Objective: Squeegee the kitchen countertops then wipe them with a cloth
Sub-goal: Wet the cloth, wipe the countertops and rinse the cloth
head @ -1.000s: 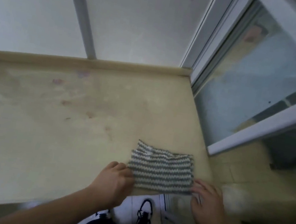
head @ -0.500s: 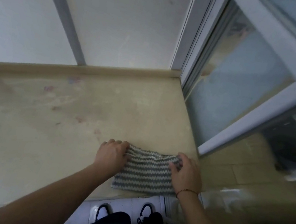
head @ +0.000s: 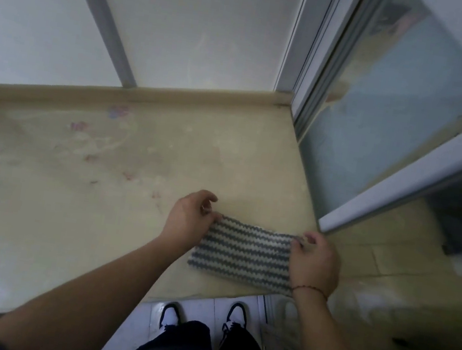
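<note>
One striped cloth (head: 245, 253) lies on the beige surface (head: 70, 196) near its front right corner, between my two hands. My left hand (head: 188, 219) pinches its far left corner, my right hand (head: 314, 262) its far right; half a second ago both lay flatter on it.
</note>
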